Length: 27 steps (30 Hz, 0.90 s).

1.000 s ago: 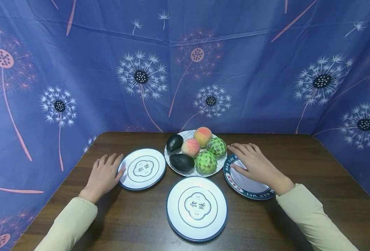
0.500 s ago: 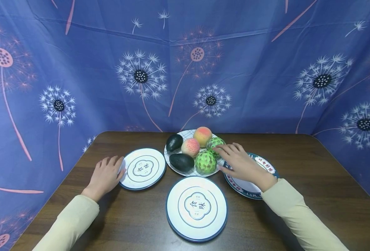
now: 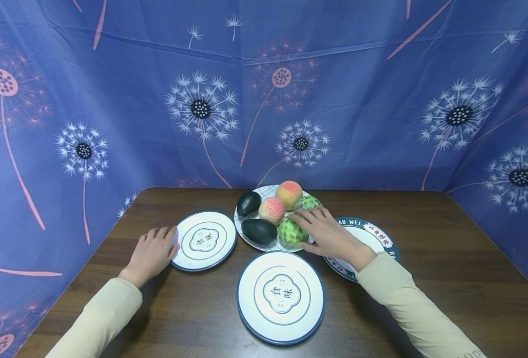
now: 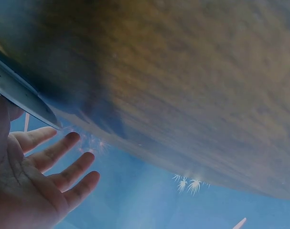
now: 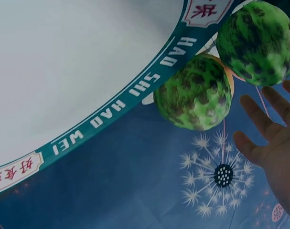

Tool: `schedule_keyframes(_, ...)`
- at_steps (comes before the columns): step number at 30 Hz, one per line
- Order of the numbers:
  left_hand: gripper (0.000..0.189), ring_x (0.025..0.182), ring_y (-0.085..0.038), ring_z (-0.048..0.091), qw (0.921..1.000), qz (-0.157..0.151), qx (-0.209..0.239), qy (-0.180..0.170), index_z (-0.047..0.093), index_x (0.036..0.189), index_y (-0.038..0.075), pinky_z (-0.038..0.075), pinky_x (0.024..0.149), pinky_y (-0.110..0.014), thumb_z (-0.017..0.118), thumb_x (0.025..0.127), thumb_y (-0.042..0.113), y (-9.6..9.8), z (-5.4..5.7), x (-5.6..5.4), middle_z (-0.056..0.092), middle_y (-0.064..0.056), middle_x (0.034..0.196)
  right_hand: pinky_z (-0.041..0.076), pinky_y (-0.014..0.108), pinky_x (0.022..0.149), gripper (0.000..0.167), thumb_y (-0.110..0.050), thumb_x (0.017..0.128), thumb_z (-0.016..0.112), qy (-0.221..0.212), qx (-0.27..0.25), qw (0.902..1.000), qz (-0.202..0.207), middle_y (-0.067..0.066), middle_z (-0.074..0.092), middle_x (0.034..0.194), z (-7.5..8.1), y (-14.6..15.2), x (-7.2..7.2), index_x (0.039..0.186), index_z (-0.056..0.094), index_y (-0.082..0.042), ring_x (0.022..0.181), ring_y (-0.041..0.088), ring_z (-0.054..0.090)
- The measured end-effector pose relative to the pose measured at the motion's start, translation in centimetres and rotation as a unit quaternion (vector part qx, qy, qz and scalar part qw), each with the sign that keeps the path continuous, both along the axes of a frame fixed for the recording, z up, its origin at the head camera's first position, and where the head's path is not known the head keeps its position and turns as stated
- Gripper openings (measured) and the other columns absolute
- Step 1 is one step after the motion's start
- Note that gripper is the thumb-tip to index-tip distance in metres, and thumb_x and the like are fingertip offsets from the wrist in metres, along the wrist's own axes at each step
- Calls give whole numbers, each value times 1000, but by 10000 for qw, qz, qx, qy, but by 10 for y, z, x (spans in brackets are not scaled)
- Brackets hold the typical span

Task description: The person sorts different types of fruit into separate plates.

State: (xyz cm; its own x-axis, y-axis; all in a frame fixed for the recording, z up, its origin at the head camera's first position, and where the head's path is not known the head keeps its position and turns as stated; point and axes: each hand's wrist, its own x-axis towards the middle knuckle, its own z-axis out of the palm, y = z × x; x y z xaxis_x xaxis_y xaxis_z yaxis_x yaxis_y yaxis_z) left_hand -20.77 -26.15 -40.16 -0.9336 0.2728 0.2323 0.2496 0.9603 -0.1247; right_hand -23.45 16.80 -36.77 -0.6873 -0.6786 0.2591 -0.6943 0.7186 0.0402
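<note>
My right hand [image 3: 328, 233] hovers at the right side of a checked plate [image 3: 266, 191] of fruit, fingers spread over the nearer green knobbly custard apple [image 3: 292, 232]. In the right wrist view, its fingers extend loosely beside that custard apple [image 5: 257, 43], not curled round it. A second custard apple [image 3: 308, 201] sits behind, partly covered by the hand. Two peaches, one pink [image 3: 272, 210] and one orange [image 3: 289, 194], and two dark avocados [image 3: 259, 231] share the plate. My left hand [image 3: 149, 251] lies with relaxed fingers at the left rim of a white plate [image 3: 221, 253].
A white plate [image 3: 264, 320] with a blue edge stands at the front middle, base up. On the right is a plate [image 3: 367, 238] with a green lettered rim, partly under my right forearm. A blue dandelion-print cloth [image 3: 362, 139] hangs behind the wooden table [image 3: 447, 258].
My right hand has moved left from above the lettered plate to the custard apples. The left hand has barely shifted at its plate's rim.
</note>
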Motion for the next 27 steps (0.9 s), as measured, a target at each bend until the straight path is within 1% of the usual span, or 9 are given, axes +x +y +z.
schedule_keyframes(4, 46, 108, -47, 49, 10000, 7, 14, 43, 47, 126, -4, 41, 89, -60, 53, 89, 24, 1, -1, 0, 54, -26, 119, 27, 58, 105, 72, -40, 79, 68, 10, 40, 10000, 36, 10, 43, 138, -3, -4, -1, 138, 37, -13, 125, 33, 41)
schedule_keyframes(6, 46, 108, -46, 50, 10000, 12, 39, 51, 48, 125, -4, 41, 89, -59, 53, 89, 22, 1, -1, 0, 55, -26, 118, 27, 58, 105, 73, -39, 78, 69, -20, 85, 10000, -7, 10, 43, 138, -4, -6, -2, 139, 37, -14, 126, 33, 40)
schedule_keyframes(11, 45, 108, -46, 49, 9999, 24, 109, -5, 47, 125, -6, 41, 90, -59, 52, 89, 20, 2, -2, -1, 54, -26, 119, 26, 58, 106, 76, -40, 77, 71, -60, 162, 9998, -75, 9, 41, 140, -7, -8, -4, 139, 36, -15, 126, 33, 40)
schedule_keyframes(18, 45, 106, -46, 50, 10000, 35, 78, -10, 48, 124, -8, 41, 89, -59, 52, 88, 20, 1, -3, -2, 55, -27, 117, 28, 58, 105, 79, -39, 75, 72, 98, 271, 9996, -16, 11, 41, 140, -11, -10, -6, 140, 34, -14, 124, 33, 42)
schedule_keyframes(27, 45, 106, -46, 50, 10000, 39, 67, -44, 47, 124, -8, 41, 88, -59, 52, 88, 19, 0, -5, -2, 55, -27, 117, 31, 56, 103, 82, -39, 74, 74, 153, 347, 9993, 10, 11, 39, 140, -13, -13, -8, 141, 33, -15, 122, 33, 44)
